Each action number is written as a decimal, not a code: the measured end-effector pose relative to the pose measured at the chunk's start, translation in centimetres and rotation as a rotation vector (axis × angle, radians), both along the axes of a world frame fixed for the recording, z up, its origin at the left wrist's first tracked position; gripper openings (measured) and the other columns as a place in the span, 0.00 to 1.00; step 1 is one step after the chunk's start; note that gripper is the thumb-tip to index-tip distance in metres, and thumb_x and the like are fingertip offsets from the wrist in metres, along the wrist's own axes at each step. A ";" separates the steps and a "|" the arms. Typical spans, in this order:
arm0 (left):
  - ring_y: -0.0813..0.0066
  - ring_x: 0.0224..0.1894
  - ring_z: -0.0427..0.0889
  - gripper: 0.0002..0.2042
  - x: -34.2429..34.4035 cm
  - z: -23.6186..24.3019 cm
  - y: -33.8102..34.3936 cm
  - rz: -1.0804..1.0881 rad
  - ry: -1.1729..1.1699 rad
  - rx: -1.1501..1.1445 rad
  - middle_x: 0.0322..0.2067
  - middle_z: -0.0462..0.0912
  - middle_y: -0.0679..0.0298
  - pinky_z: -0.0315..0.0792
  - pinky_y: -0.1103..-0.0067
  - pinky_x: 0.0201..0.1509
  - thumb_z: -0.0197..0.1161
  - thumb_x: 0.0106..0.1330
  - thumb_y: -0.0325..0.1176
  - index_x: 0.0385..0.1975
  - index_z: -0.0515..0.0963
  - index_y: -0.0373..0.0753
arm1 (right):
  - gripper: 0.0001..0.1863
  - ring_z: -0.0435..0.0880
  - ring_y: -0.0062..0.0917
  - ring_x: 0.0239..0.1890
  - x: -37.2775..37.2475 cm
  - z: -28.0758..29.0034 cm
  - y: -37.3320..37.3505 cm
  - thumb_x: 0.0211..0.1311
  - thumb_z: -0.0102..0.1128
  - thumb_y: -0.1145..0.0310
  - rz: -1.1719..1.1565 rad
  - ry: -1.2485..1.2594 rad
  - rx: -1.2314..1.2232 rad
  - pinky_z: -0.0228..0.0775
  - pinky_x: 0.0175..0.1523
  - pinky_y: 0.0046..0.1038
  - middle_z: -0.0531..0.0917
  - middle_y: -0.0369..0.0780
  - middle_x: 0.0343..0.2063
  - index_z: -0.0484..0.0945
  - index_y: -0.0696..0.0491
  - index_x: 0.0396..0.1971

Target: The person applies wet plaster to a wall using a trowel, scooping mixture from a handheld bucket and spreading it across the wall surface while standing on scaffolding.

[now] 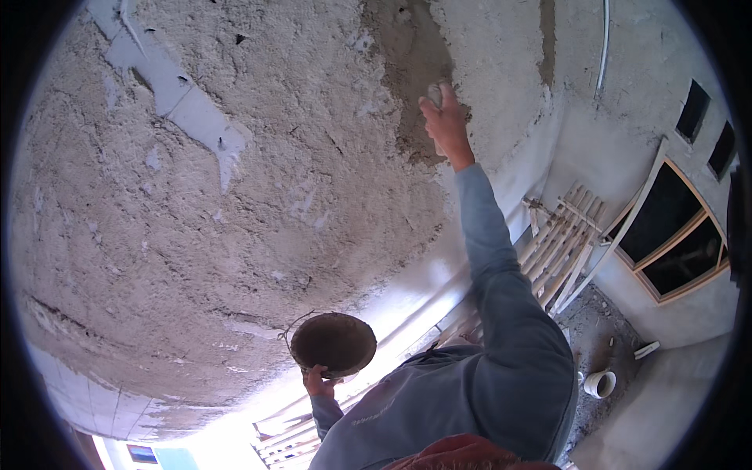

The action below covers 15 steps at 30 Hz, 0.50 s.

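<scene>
My right hand (445, 125) is raised at the end of a stretched arm, closed round a pale, narrow tool (435, 95). It presses against or hovers just off a wet, darker patch of plaster (411, 55) on the rough wall; the gap cannot be judged. The tool's working face is hidden, so its kind stays unclear. Low beside the wall, my left hand (316, 382) grips the near rim of a dark round bucket (333, 345). A thin wire handle hangs at the bucket's left side. Its inside is in shadow.
Rough plaster (235, 235) spreads over most of the wall, with smooth pale strips (200, 117) at upper left. Wooden slats (560, 235) lean to the right, near a wood-framed window (666, 227). A white bucket (600, 384) stands on the debris-strewn floor.
</scene>
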<state>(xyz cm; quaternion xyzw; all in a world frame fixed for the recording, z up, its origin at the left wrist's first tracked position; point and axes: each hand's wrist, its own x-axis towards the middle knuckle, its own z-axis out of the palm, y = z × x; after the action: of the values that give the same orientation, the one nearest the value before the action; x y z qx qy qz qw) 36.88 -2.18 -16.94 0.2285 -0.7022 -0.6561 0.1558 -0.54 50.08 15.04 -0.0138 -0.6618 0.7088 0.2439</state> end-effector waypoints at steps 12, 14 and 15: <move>0.75 0.36 0.79 0.21 -5.9 7.1 10.2 0.016 -0.055 0.331 0.36 0.78 0.66 0.77 0.80 0.26 0.61 0.51 0.21 0.48 0.75 0.41 | 0.20 0.80 0.28 0.26 18.3 -18.6 -0.8 0.66 0.59 0.61 0.735 -0.355 0.475 0.71 0.33 0.34 0.79 0.45 0.27 0.72 0.57 0.51; 0.76 0.35 0.79 0.23 -7.4 8.6 12.1 -0.052 -0.099 0.279 0.35 0.80 0.66 0.75 0.83 0.29 0.60 0.51 0.22 0.51 0.74 0.40 | 0.18 0.83 0.36 0.31 19.8 -23.0 -2.2 0.64 0.59 0.58 0.915 -0.205 0.777 0.73 0.37 0.40 0.82 0.46 0.31 0.74 0.54 0.48; 0.77 0.35 0.79 0.24 -8.3 9.8 13.8 -0.086 -0.116 0.229 0.35 0.80 0.66 0.75 0.83 0.31 0.60 0.51 0.22 0.52 0.74 0.39 | 0.18 0.84 0.41 0.35 20.4 -24.6 -3.4 0.63 0.59 0.56 0.993 -0.218 0.891 0.73 0.41 0.44 0.83 0.46 0.32 0.74 0.53 0.46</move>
<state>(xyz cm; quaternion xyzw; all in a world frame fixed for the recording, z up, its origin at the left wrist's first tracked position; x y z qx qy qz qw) 28.56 11.66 -7.16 0.2522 -0.6399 -0.7235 0.0596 19.83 46.71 -9.52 0.3226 -0.8393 0.3909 -0.1965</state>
